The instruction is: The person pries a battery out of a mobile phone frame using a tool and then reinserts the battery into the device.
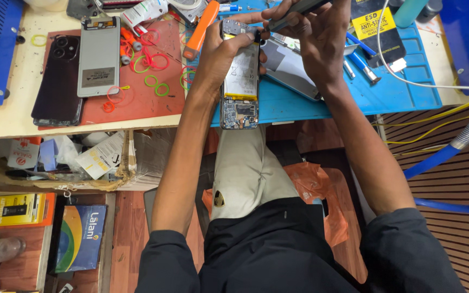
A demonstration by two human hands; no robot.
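While the left hand (221, 54) clamps the opened phone (240, 76), its long axis running away from the body, the right hand (313, 32) pinches a screwdriver (289, 13) at the phone's far end.

Black pouch with yellow label panel (374, 27) lies at top right on the blue mat. White rectangular label (242, 70) sits on the opened phone's battery, bench centre. Small grey sticker (98, 74) on the silver phone back panel, left on the red mat. Lower shelf, left: white-and-red packet (23, 152), white printed sachet (102, 157), yellow-and-black flat box (12, 209), blue box with rainbow-coloured arc (81, 237).
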